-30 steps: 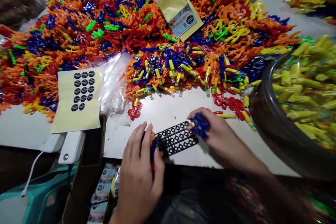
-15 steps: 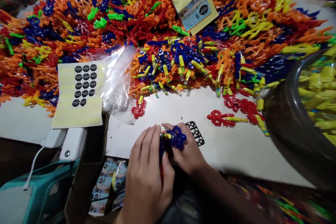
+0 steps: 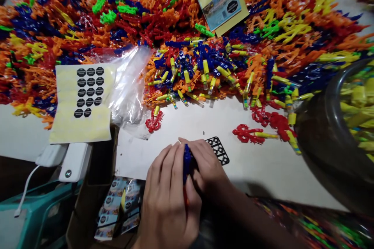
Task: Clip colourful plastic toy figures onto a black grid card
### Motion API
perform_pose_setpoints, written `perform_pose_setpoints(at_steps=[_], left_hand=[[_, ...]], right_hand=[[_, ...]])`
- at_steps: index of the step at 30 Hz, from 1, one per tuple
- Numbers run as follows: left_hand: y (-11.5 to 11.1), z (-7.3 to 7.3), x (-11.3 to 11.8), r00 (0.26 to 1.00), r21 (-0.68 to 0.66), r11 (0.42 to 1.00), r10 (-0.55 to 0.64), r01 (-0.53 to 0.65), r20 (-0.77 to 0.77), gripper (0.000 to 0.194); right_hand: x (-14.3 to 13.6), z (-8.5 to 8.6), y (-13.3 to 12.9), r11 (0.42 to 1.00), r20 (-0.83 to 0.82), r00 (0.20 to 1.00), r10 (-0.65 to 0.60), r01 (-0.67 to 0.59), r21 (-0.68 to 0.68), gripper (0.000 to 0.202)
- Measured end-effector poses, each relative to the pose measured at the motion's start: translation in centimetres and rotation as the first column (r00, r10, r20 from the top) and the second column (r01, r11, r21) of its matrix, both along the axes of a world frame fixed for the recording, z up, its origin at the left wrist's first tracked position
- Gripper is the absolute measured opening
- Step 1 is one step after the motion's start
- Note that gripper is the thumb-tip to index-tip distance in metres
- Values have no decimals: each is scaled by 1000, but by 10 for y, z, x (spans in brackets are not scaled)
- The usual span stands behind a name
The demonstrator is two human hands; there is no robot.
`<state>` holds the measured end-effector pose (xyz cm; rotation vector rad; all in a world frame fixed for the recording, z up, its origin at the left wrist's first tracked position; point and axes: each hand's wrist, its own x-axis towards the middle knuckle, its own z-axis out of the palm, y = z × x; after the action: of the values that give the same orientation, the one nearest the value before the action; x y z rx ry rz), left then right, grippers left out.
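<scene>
My left hand [image 3: 168, 186] and my right hand [image 3: 209, 163] are closed together near the front edge of the table. Between them shows a narrow strip of a blue plastic toy figure [image 3: 186, 159], mostly covered by the fingers. A bit of orange-red plastic [image 3: 186, 195] peeks out under my left thumb; its shape is hidden. Just beyond my right hand lies a flat black perforated plastic piece [image 3: 221, 151]. Farther forward, a red toy figure [image 3: 154, 120] with a yellow-labelled tube lies on the left, and another red figure [image 3: 247, 133] with a similar tube on the right.
A heap of colourful plastic figures [image 3: 163, 19] spans the back. Yellow sticker sheet [image 3: 67, 124] and clear plastic bags [image 3: 128, 89] lie left. A dark tub [image 3: 318, 136] of yellow-labelled tubes stands right. Below left are a white power bank [image 3: 76, 163] and a cardboard box [image 3: 84, 214] with printed labels.
The blue figure, earlier sticking out over my right hand with its yellow tube showing, has turned and sunk between my hands. My right fingers have closed in toward the left hand.
</scene>
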<state>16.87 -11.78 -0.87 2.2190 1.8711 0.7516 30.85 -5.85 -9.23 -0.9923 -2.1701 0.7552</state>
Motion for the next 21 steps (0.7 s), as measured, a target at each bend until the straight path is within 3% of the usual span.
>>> perform_pose_setpoints(at_steps=[3, 8, 11, 13, 15, 17, 19, 21], left_hand=[[-1, 2, 0, 1000, -21, 1000, -5, 5, 15, 56], [-1, 2, -3, 1000, -35, 999, 1, -2, -23, 54], [-2, -11, -9, 988, 60, 998, -4, 13, -152, 55], [0, -23, -14, 972, 177, 983, -12, 55, -234, 57], [2, -31, -18, 960, 246, 967, 5, 67, -279, 57], [4, -34, -19, 957, 268, 961, 19, 63, -290, 54], [3, -31, -18, 959, 272, 960, 17, 63, -282, 51], [3, -27, -15, 962, 257, 965, 22, 50, -272, 50]], right_hand=[[1, 0, 3, 999, -62, 998, 2, -4, -43, 62], [-6, -9, -7, 994, -30, 998, -59, 62, 95, 46], [-6, -12, -12, 992, -13, 995, -96, 96, 85, 52], [0, -10, -6, 1000, -5, 1000, -15, 15, 14, 61], [8, 2, 10, 991, 23, 995, 100, -97, -87, 68], [14, 21, 35, 983, 53, 994, 96, -86, -161, 64], [11, 42, 67, 985, 86, 993, -84, 96, -141, 49], [-1, 60, 102, 964, 193, 948, -254, 265, -35, 45]])
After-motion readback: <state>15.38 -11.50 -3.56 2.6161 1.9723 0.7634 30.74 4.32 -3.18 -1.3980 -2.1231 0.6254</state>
